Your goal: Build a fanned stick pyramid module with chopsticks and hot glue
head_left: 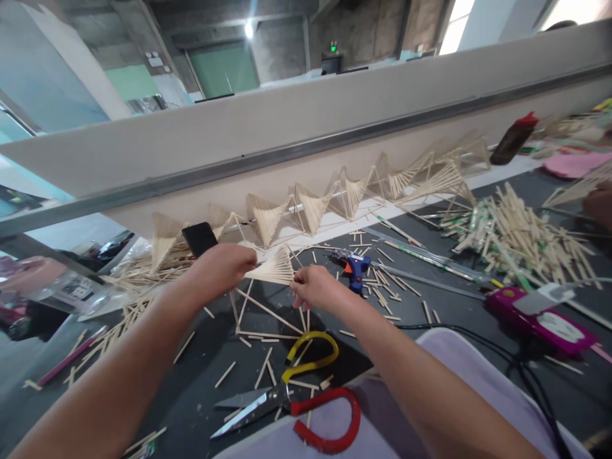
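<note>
A small model of thin wooden sticks (275, 269), with a fan-like twisted top and a triangular frame below, stands on the dark table in front of me. My left hand (239, 262) is closed at the top left of this model, its fingertips partly hidden behind the hand. At the model's right corner, my right hand (313, 285) pinches the sticks with thumb and fingers. Just right of that hand lies a blue hot glue gun (354, 268). Closer to me rest open scissors (287, 398) with one yellow and one red handle.
Finished twisted stick models (310, 207) line the white partition. A black phone (199, 239) leans behind my left hand. Loose sticks (511, 236) pile at the right, near a magenta power strip (540, 319) with black cables. Another person's hand (600, 204) shows at the right edge.
</note>
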Available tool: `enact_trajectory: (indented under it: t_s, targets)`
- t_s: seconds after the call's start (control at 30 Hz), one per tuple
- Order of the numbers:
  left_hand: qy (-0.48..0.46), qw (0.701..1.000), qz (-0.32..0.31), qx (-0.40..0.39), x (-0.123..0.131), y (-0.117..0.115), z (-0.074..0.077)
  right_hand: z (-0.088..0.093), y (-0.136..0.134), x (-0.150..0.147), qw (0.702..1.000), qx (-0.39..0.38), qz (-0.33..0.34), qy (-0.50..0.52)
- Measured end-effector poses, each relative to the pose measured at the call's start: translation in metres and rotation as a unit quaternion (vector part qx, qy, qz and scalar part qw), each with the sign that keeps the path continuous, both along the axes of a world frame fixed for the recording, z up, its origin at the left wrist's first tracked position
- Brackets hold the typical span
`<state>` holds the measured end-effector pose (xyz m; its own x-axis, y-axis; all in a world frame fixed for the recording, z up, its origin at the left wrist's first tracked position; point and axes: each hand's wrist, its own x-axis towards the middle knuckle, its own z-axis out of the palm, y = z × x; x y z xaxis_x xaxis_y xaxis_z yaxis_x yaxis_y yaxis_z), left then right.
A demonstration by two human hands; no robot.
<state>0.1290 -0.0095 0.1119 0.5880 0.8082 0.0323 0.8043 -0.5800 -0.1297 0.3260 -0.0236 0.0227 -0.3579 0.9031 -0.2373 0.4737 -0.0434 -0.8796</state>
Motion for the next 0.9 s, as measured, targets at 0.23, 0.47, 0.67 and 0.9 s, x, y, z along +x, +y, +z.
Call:
enact_trajectory:
  t_s: [0.23,0.47,0.67,0.9]
  targets:
    - [-0.372,0.89,0.206,-0.165,-0.074,0.016,-0.029,-0.005,0.001,0.0,1.0,0.017,0.005,-0.008]
    - [-0.54,0.77,0.196,-0.278,-0.068,0.01,-0.072,-0.008,0.0,0.0,0.999,0.029,0.008,-0.016]
    - [-0.597,0.669,0.217,-0.387,-0.069,0.006,-0.079,-0.007,-0.004,0.0,0.999,0.032,0.02,0.013]
    - [-0.531,0.671,0.157,-0.493,-0.094,-0.01,-0.064,-0.005,-0.015,0.003,0.99,0.113,0.083,-0.032]
